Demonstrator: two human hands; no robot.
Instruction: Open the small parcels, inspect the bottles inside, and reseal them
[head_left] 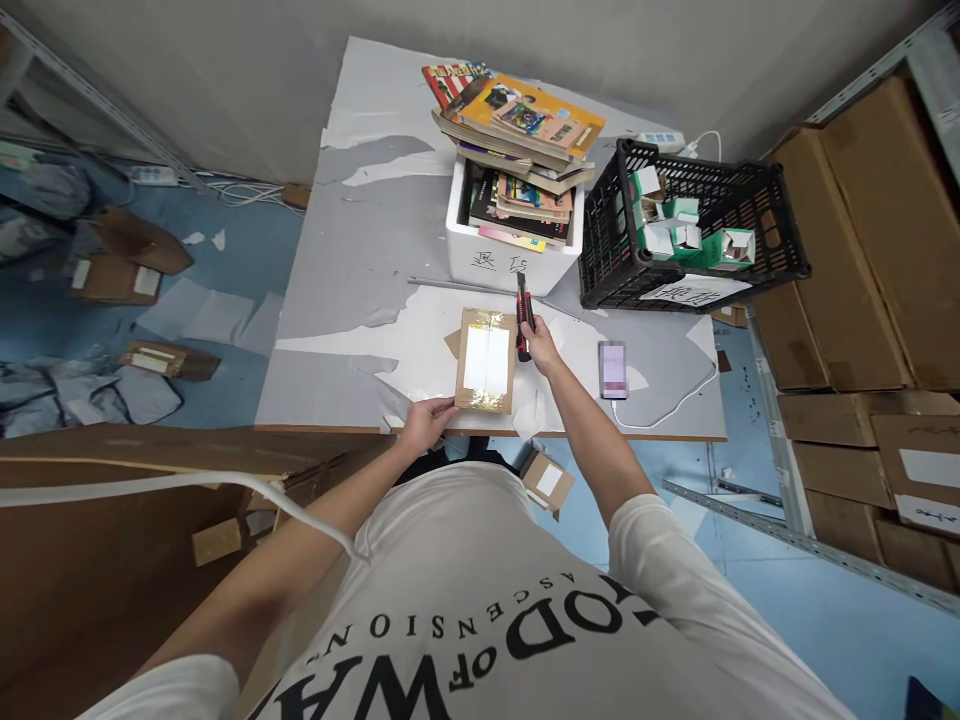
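Room on the table (360, 230) is uneven: the left half lies bare apart from torn white paper, while the far right is crowded. A white foam box (510, 262) full of books stands at the far middle, with a stack of books (517, 120) piled on its top, and a black crate (690, 235) of small cartons sits just to its right, reaching the table's right side. A phone (612, 368) lies face up near the right front edge, its white cable trailing along that edge.

The cardboard parcel (486, 360) lies flat close to the near edge of the table, in the middle, with a white label across its top and shiny tape at both ends. Between it and the foam box there is only a narrow strip of free surface.

The left hand (429, 420) rests at the parcel's near left corner, fingers curled onto the edge, pinning it to the table. The right hand (541, 345) is closed around a red and black utility knife (523, 318), held just beside the parcel's right edge at its far corner, with the knife pointing away towards the foam box. Whether the blade touches the cardboard cannot be told.
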